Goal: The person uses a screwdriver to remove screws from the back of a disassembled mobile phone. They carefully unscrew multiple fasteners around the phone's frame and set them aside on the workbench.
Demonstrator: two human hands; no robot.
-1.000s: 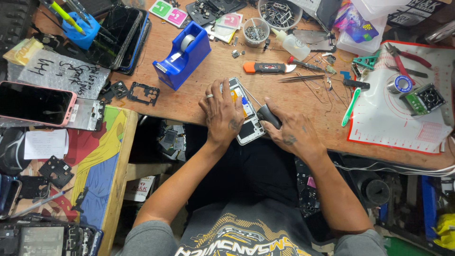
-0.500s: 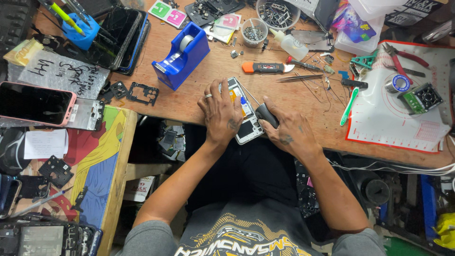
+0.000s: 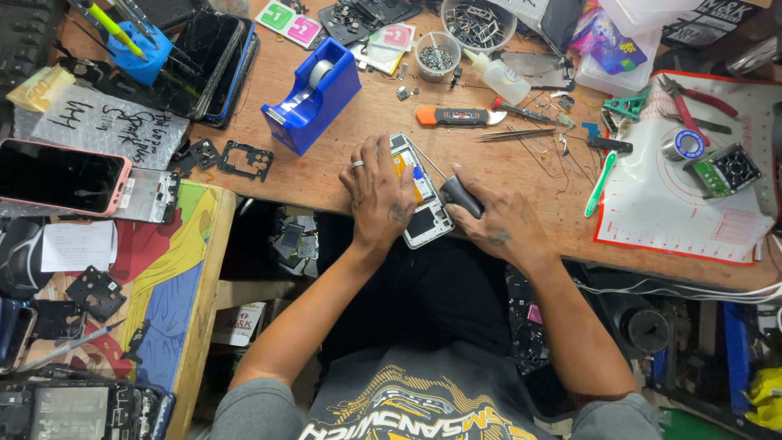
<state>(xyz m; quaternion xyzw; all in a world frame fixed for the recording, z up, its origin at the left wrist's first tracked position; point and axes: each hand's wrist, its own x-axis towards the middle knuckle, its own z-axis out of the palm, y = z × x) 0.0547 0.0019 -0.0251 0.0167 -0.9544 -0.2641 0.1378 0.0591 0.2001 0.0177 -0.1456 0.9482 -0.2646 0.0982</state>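
1. The left hand [image 3: 378,194] lay flat, fingers spread, pressing down on an opened phone [image 3: 423,200] at the near edge of the wooden table [image 3: 505,175].
2. The phone lay back-side up with its insides showing, one end close to the table's near edge, the other pointing toward the middle.
3. The right hand [image 3: 497,222] was curled around a dark-handled tool [image 3: 459,194]; its thin metal shaft ran up alongside the phone.
4. The right hand rested on the table just right of the phone, close against it.
5. A blue tape dispenser [image 3: 314,96] stood further in on the table, left of the hands.
6. An orange-handled knife [image 3: 452,116] and a pair of tweezers [image 3: 509,134] lay past the phone, toward the far edge.
7. A white mat [image 3: 676,204] with a red border covered the table's right end; a green and white brush [image 3: 599,184] lay across its left edge.
8. A small clear cup of screws [image 3: 437,55] stood near the far edge.
9. On a painted side table [image 3: 187,269] at the left lay a pink-cased phone [image 3: 61,175], screen up.
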